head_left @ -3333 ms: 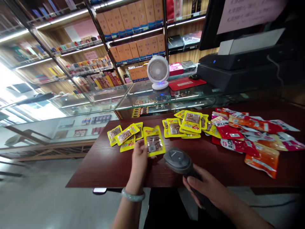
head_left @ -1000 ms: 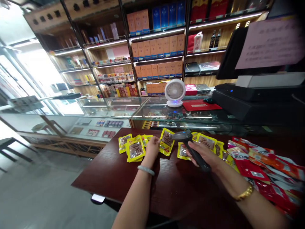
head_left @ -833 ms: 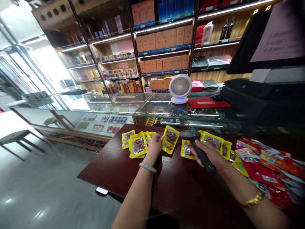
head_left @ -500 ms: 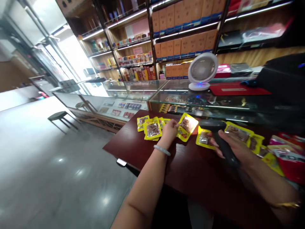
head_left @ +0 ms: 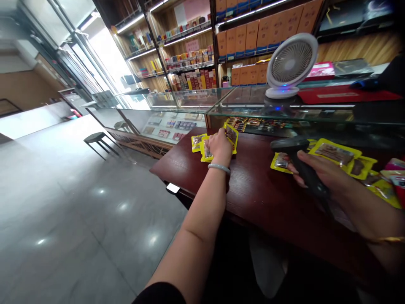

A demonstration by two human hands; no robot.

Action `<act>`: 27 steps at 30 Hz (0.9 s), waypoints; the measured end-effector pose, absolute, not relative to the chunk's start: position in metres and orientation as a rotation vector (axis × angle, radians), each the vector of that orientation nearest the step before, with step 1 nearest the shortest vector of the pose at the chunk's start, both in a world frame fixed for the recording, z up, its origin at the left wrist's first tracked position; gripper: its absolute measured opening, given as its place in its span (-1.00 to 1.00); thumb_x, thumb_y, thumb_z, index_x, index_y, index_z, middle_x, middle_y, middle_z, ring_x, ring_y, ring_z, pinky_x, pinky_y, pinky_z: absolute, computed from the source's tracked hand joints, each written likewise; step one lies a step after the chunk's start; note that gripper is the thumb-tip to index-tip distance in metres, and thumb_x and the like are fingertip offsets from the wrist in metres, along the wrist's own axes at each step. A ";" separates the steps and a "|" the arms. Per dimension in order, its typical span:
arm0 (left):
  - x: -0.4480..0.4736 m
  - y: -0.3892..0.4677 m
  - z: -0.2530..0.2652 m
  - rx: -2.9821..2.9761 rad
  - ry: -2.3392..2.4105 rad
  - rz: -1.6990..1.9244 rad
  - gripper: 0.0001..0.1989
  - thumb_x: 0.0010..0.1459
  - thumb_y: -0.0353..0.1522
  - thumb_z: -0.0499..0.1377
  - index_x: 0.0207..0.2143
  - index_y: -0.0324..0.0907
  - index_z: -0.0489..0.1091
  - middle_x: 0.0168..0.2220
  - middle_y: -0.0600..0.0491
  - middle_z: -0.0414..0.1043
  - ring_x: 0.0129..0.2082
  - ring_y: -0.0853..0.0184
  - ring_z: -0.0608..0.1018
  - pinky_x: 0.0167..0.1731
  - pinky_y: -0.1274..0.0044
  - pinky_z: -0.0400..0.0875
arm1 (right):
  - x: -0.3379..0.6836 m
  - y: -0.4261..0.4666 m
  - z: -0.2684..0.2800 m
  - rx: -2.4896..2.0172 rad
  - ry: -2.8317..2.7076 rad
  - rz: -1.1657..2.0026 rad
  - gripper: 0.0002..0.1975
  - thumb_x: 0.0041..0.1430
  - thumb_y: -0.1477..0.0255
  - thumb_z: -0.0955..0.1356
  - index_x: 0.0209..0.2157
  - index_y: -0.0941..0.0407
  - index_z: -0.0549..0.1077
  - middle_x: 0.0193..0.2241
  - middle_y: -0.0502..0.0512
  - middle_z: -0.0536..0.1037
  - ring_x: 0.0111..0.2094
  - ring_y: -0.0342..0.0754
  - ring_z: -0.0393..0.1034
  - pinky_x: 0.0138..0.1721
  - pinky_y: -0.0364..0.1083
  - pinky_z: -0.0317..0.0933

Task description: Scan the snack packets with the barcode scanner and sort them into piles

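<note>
My left hand [head_left: 220, 147], with a pale bangle at the wrist, is closed on a yellow snack packet [head_left: 231, 134] held tilted over the left part of the dark red table [head_left: 247, 185]. Beneath and beside that hand lie other yellow packets [head_left: 198, 142], partly covered by it. My right hand [head_left: 316, 166] grips a black handheld barcode scanner [head_left: 305, 164] by its handle, its head pointing left. Just behind the scanner rests a small yellow packet [head_left: 281, 161]. More yellow packets [head_left: 337, 152] lie to the right of the scanner's head.
Behind the table runs a glass display counter [head_left: 253, 105] bearing a white fan [head_left: 291, 61] and a red mat [head_left: 344, 96]. Shelves with orange boxes [head_left: 265, 36] stand at the back. At left a dark stool [head_left: 95, 137] is on the grey floor. Red packaging [head_left: 399, 182] sits at the right edge.
My left hand has carried the yellow packet leftward, away from the scanner, to the packets on the left. My right hand keeps hold of the scanner. The view has shifted slightly.
</note>
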State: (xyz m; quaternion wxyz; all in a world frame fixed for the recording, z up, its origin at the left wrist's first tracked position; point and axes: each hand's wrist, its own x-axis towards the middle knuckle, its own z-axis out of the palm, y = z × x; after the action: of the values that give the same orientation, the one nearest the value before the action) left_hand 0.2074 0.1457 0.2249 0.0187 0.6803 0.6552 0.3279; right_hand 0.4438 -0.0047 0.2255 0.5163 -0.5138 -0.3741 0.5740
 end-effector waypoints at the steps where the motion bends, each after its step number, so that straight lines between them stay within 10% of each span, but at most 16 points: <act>1: 0.204 0.148 0.224 2.118 2.065 0.981 -0.72 0.20 -0.41 0.03 -0.09 -0.07 0.43 -0.19 -0.09 0.47 -0.06 0.11 0.39 -0.06 0.30 0.08 | 0.443 -0.005 0.227 -1.238 -0.881 1.374 -0.72 0.12 0.16 0.41 -0.46 0.09 0.51 -0.61 0.03 0.47 -0.73 -0.19 0.26 -0.75 -0.19 0.10; 10: 0.226 0.131 0.225 2.264 2.038 1.052 -0.69 0.21 -0.37 0.00 -0.07 -0.03 0.46 0.08 -0.08 0.31 0.09 0.05 0.24 0.04 0.23 0.05 | 0.457 -0.004 0.234 -1.111 -1.006 1.369 -0.62 0.09 0.10 0.41 -0.49 0.13 0.40 -0.62 -0.04 0.46 -0.76 -0.23 0.27 -0.78 -0.25 0.15; 19: 0.332 0.092 0.204 2.620 1.601 0.312 -0.31 0.05 0.15 0.04 -0.11 -0.25 0.47 -0.03 -0.27 0.42 0.04 -0.05 0.36 0.01 0.23 0.18 | 0.487 0.005 0.235 -1.164 -0.979 1.303 -0.65 0.19 0.14 0.36 -0.46 0.14 0.39 -0.65 -0.05 0.47 -0.77 -0.20 0.30 -0.81 -0.24 0.19; 27: 0.331 0.103 0.198 2.325 1.629 0.399 -0.49 0.06 -0.06 0.20 -0.06 -0.22 0.34 -0.06 -0.23 0.48 -0.02 0.04 0.50 -0.12 0.38 0.31 | 0.494 0.007 0.235 -1.162 -0.972 1.301 -0.67 0.19 0.14 0.36 -0.36 0.15 0.41 -0.64 -0.07 0.45 -0.78 -0.20 0.30 -0.80 -0.23 0.20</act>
State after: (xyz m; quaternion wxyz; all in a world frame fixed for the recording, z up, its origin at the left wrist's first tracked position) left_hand 0.3306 0.1033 0.1975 0.1369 0.8034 0.5629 0.1378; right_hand 0.4941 0.0065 0.2346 0.5415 -0.4893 -0.4093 0.5476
